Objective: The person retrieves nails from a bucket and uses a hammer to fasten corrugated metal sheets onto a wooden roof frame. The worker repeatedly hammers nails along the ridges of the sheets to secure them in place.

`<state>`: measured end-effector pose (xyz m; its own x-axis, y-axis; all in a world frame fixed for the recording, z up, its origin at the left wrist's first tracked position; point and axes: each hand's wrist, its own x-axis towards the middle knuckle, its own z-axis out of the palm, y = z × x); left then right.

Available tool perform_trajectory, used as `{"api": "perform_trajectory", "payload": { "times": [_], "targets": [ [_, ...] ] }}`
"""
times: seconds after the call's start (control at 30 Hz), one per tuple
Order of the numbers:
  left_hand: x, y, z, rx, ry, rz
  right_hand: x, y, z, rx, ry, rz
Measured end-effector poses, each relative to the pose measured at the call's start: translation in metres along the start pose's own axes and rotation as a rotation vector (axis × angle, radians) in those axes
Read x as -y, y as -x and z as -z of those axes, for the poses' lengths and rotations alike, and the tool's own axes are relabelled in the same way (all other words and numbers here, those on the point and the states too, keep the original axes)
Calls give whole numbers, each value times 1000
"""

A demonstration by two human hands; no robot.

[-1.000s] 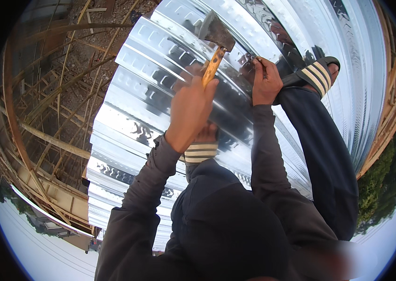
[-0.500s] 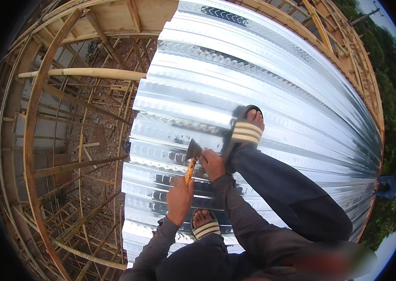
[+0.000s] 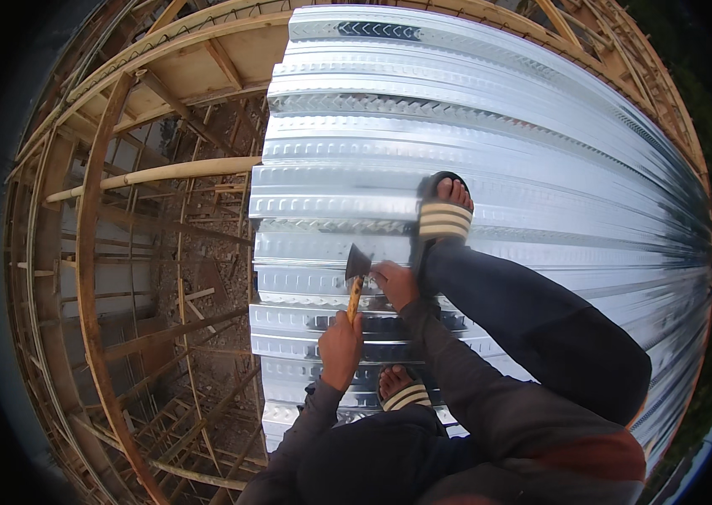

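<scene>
My left hand (image 3: 341, 349) is wrapped round the wooden handle of a hatchet (image 3: 357, 284), whose dark flared blade points away from me. Close beside the hatchet's head is my right hand (image 3: 394, 284), its fingers bent inward. Whether those fingers grip the head or pinch something small against it, I cannot tell. Both hands are low over the ribbed, shiny metal sheeting (image 3: 339, 172). My sandalled feet stand on that sheeting, one ahead of the hands and the other close behind the left hand.
Along the left, the sheeting ends at a ragged edge (image 3: 260, 202) above a deep opening. Wooden poles (image 3: 179, 170) and beams cross that drop, with rubble-strewn ground (image 3: 221, 202) far below. Timber framing (image 3: 490, 12) borders the far side. Trees show dimly at the right.
The view has shifted, so the sheeting edge lies farther right. Both hands stay at the hatchet, with no clear change of grip.
</scene>
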<state>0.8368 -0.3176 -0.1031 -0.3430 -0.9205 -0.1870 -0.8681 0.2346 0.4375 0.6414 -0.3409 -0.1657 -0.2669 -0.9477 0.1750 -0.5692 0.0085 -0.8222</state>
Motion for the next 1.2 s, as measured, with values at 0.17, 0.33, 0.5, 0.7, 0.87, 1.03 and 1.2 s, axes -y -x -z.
{"api": "perform_trajectory", "payload": {
  "times": [0.17,0.33,0.5,0.7,0.87,1.03,1.2],
  "targets": [
    [-2,4,0,-69,45,-26,0,0,-1,14,15,-29],
    [-1,-3,6,-80,51,-75,0,-4,4,46,7,-82],
    [6,1,1,-72,74,-51,-3,-1,-1,35,39,-43],
    [-10,-4,17,-81,189,-19,-5,3,-1,36,19,-96],
    [10,-11,-4,12,-33,-143,-7,0,-3,32,20,-78],
    [-23,-11,26,-115,240,27,-10,1,-4,40,1,-105],
    [13,-6,-9,-11,-52,-126,-12,4,-9,50,11,-99]
  ]
}}
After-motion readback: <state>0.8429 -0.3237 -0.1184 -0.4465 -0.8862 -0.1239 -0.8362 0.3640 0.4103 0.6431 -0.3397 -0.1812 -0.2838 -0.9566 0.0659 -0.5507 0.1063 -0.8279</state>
